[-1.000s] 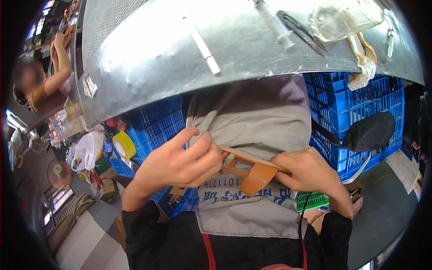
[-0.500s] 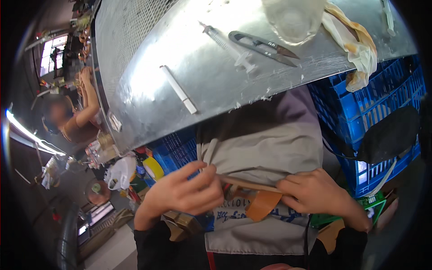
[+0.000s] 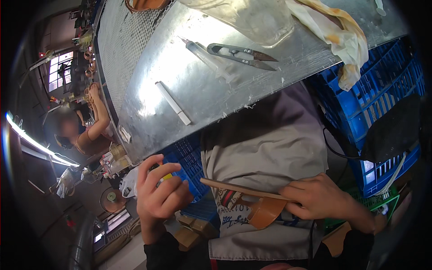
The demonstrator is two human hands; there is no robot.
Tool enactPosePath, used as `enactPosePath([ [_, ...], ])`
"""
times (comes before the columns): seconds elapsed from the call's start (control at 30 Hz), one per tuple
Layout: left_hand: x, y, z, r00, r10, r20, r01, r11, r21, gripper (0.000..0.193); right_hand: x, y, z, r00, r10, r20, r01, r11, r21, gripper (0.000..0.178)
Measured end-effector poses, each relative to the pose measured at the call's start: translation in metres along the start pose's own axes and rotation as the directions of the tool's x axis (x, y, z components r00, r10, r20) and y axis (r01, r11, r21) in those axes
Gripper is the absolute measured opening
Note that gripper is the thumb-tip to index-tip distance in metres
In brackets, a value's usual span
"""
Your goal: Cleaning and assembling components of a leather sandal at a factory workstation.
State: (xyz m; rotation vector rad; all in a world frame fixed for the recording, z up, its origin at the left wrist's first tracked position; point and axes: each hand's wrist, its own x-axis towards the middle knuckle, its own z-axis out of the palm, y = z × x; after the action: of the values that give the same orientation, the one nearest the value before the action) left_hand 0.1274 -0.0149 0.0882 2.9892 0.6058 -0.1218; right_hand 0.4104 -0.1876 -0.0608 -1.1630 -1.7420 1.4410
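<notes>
My right hand (image 3: 315, 196) pinches one end of a flat-soled sandal (image 3: 240, 188), its thumb and fingers closed on the edge. The sandal lies sideways above my lap. A plain brown strap (image 3: 265, 212) and a patterned strap with a red and green stripe (image 3: 230, 198) hang below its sole. Off the sandal's other end, my left hand (image 3: 163, 194) is raised with bent fingers. Its thumb is hidden, and I cannot see what the curled fingers hold, if anything. A grey apron (image 3: 265, 144) covers my lap.
On the metal table (image 3: 148, 121) lie a white marker (image 3: 173, 103), a syringe (image 3: 207, 58), thread snips (image 3: 243, 55), a clear plastic container (image 3: 256, 22) and a stained cloth (image 3: 337, 36). Blue crates (image 3: 373, 94) stand at the right. Another person (image 3: 83, 130) sits at the far left.
My left hand has moved left and up, away from the sandal. The thin white stick that showed at its fingers is out of sight. My right hand keeps its hold; the view has shifted.
</notes>
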Motion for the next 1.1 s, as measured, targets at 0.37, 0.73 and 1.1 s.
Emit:
enactPosePath([
  [0.37,-0.029,0.015,0.063,0.842,-0.514,-0.162,0.105,0.451,-0.886,0.025,0.001,-0.008,0.004,0.993,-0.061,-0.104,0.069,0.994,0.082,0.028],
  [0.73,0.009,0.057,0.069,0.485,-0.860,-0.160,0.181,0.277,-0.944,0.068,0.047,-0.053,0.016,0.964,-0.137,-0.226,0.109,0.986,-0.130,0.040],
  [1.1,-0.021,0.047,0.079,0.629,-0.773,-0.081,-0.022,0.086,-0.996,0.030,0.145,-0.055,-0.067,0.813,-0.297,-0.501,-0.076,0.799,-0.596,0.015],
])
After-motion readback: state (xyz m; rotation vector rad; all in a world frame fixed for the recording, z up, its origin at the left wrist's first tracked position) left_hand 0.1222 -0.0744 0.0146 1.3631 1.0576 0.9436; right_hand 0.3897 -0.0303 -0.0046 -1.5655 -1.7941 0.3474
